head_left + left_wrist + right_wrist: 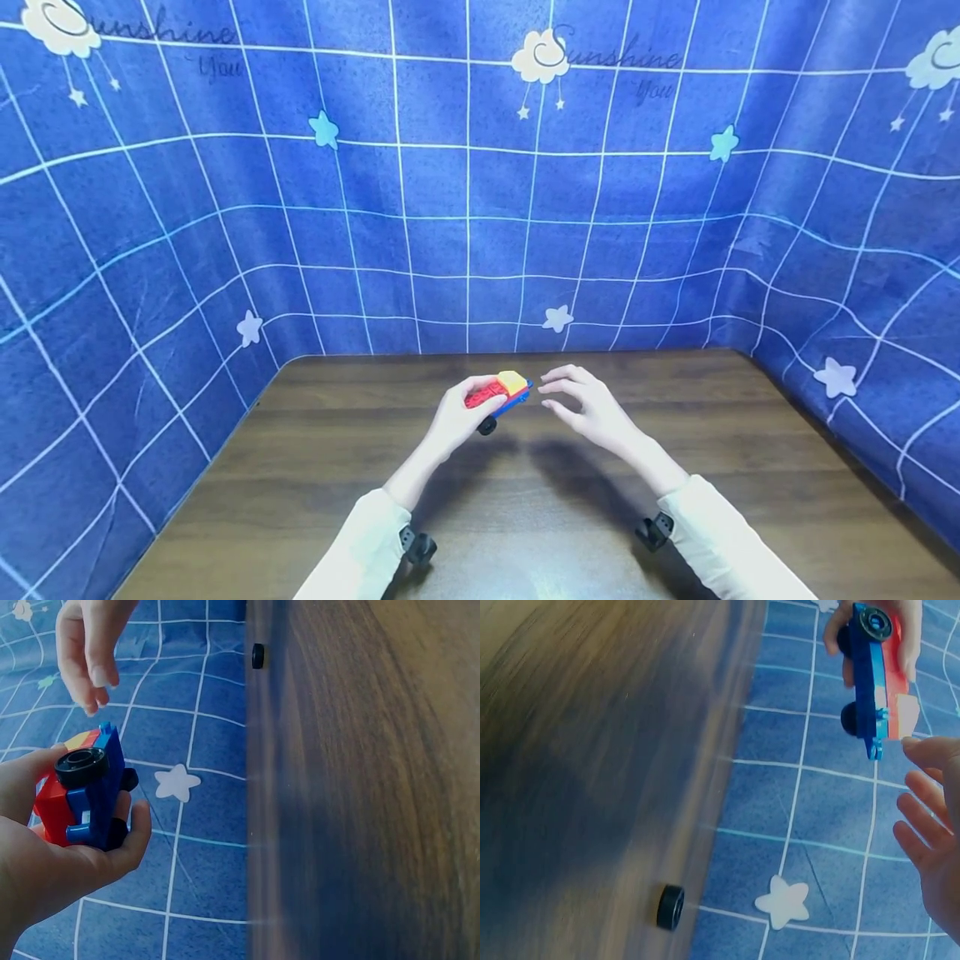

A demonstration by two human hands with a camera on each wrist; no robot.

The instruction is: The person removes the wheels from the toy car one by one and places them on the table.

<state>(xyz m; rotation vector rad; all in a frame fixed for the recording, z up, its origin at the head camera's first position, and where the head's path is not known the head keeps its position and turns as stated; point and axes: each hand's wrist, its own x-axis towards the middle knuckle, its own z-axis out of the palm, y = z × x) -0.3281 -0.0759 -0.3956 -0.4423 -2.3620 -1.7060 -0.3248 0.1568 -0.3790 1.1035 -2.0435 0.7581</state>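
Note:
My left hand holds a toy car above the table, thumb on one side and fingers on the other. The car has a red body, a yellow cab and a blue base, and its cab end points to the right. Black wheels sit on the base; a bare blue stub shows near the cab end in the right wrist view. Just right of that end, my right hand hovers with its fingers apart and loosely bent, holding nothing. A loose black wheel stands on the table, hidden in the head view.
The brown wooden table lies under both hands. A blue curtain with white grid lines, stars and clouds rises behind it and along both sides. Black wrist cameras are strapped at both sleeves.

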